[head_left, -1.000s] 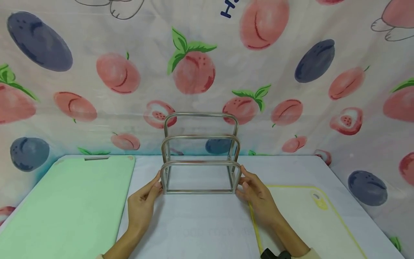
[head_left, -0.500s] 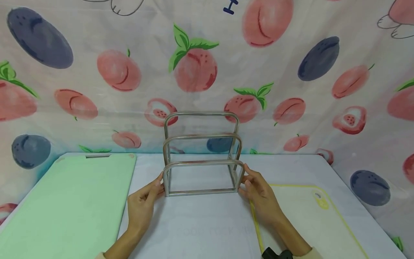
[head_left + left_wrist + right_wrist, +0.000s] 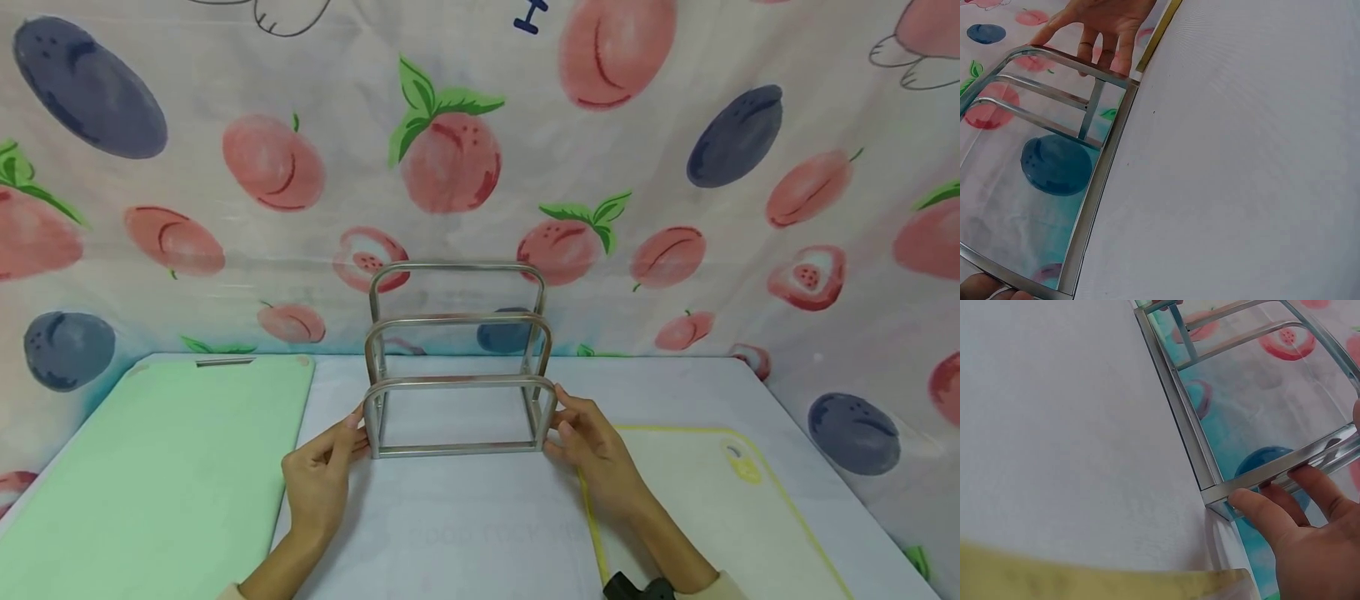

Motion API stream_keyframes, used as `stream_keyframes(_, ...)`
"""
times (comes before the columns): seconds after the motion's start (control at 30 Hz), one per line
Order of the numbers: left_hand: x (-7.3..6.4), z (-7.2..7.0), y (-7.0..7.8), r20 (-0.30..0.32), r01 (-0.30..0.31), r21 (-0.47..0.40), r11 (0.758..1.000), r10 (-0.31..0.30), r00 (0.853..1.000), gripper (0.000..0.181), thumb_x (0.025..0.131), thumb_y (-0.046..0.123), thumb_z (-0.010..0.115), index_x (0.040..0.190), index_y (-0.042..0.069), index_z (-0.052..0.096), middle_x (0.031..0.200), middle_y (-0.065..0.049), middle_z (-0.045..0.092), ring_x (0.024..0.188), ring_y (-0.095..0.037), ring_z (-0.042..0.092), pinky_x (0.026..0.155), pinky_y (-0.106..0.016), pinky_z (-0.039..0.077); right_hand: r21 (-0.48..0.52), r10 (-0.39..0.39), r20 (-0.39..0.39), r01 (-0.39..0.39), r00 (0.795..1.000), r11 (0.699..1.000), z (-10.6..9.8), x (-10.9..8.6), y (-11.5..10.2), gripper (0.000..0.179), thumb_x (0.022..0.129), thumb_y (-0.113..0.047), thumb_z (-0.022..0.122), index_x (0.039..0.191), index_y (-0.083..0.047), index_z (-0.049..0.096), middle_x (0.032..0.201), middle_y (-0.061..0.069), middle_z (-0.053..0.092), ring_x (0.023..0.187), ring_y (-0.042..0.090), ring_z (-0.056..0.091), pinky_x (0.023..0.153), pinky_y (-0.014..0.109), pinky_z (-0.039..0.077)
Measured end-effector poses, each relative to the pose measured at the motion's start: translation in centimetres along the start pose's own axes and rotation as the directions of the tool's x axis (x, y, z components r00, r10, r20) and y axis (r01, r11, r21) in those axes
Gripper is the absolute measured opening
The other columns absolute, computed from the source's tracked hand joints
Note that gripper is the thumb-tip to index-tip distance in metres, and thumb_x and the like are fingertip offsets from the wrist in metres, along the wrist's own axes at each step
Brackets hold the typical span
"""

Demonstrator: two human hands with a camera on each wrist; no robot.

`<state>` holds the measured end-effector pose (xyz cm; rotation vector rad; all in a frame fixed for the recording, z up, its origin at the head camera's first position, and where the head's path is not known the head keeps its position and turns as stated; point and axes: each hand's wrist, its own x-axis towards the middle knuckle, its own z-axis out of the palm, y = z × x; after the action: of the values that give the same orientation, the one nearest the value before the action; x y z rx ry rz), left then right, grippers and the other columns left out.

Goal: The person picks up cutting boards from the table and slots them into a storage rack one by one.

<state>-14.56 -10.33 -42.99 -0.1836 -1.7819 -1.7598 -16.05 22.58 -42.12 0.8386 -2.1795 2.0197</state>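
Note:
A silver metal rack (image 3: 459, 382) of three rounded hoops, each behind the other, stands upright on the white table. My left hand (image 3: 318, 479) presses its fingertips to the rack's left side, near the front hoop. On the opposite side my right hand (image 3: 600, 454) touches the front hoop with spread, mostly straight fingers. In the right wrist view, that hand's fingertips (image 3: 1244, 499) lie along the outer side bar. The left wrist view shows the right hand (image 3: 1110, 15) across the rack, while only a few left fingertips (image 3: 979, 287) appear at the lower left corner.
A pale green chopping board (image 3: 165, 475) lies on the table to the left. At the right, under the right forearm, is a white chopping board (image 3: 705, 508) with a yellow rim. A fruit-printed cloth (image 3: 465, 50) hangs behind the white tabletop (image 3: 465, 517).
Both hands and the rack have shifted a little to the left since half a second ago. Before that, they moved slightly right in view. The boards stay where they were.

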Motion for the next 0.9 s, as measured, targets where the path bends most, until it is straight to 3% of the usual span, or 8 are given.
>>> stream_keyframes(0.13, 0.0, 0.0, 0.0, -0.013, 0.000, 0.000, 1.000, 0.000, 1.000, 0.018, 0.094, -0.003, 0.056, 0.101, -0.013, 0.069, 0.097, -0.027, 0.066, 0.075, -0.014, 0.070, 0.066, -0.026, 0.056, -0.014, -0.007, 0.001, 0.007, 1.000, 1.000, 0.1, 0.0, 0.0, 0.046, 0.102, 0.001, 0.039, 0.146, -0.008, 0.034, 0.113, 0.029, 0.041, 0.118, 0.029, 0.052, 0.090, 0.047, 0.048)
stream_keyframes(0.47, 0.1, 0.1, 0.8, -0.019, 0.092, -0.013, 0.996, -0.092, 0.996, 0.019, 0.094, 0.002, 0.059, 0.096, -0.013, 0.071, 0.093, -0.027, 0.068, 0.077, -0.018, 0.071, 0.067, -0.029, 0.057, -0.043, -0.007, -0.028, 0.006, 1.000, 0.999, 0.6, -0.3, -0.2, 0.048, 0.101, 0.003, 0.042, 0.146, -0.009, 0.034, 0.112, 0.030, 0.040, 0.119, 0.027, 0.051, 0.088, 0.049, 0.047)
stream_keyframes(0.67, 0.3, 0.2, 1.0, -0.021, 0.079, -0.005, 0.997, -0.079, 0.997, 0.019, 0.094, 0.003, 0.061, 0.089, -0.012, 0.072, 0.089, -0.026, 0.068, 0.076, -0.019, 0.071, 0.066, -0.030, 0.057, -0.054, -0.015, -0.044, 0.013, 0.999, 0.998, 1.0, -0.4, -0.4, 0.047, 0.101, 0.002, 0.042, 0.146, -0.008, 0.034, 0.111, 0.029, 0.040, 0.119, 0.032, 0.050, 0.087, 0.052, 0.047)
stream_keyframes(0.9, 0.1, 0.2, 1.1, -0.029, 0.105, 0.002, 0.994, -0.105, 0.994, 0.018, 0.093, 0.003, 0.061, 0.090, -0.011, 0.072, 0.086, -0.024, 0.069, 0.075, -0.018, 0.071, 0.066, -0.029, 0.057, -0.046, -0.013, -0.046, 0.011, 0.999, 0.999, 1.1, -0.7, -0.7, 0.046, 0.100, 0.003, 0.042, 0.145, -0.007, 0.035, 0.109, 0.034, 0.039, 0.117, 0.027, 0.052, 0.086, 0.051, 0.048)
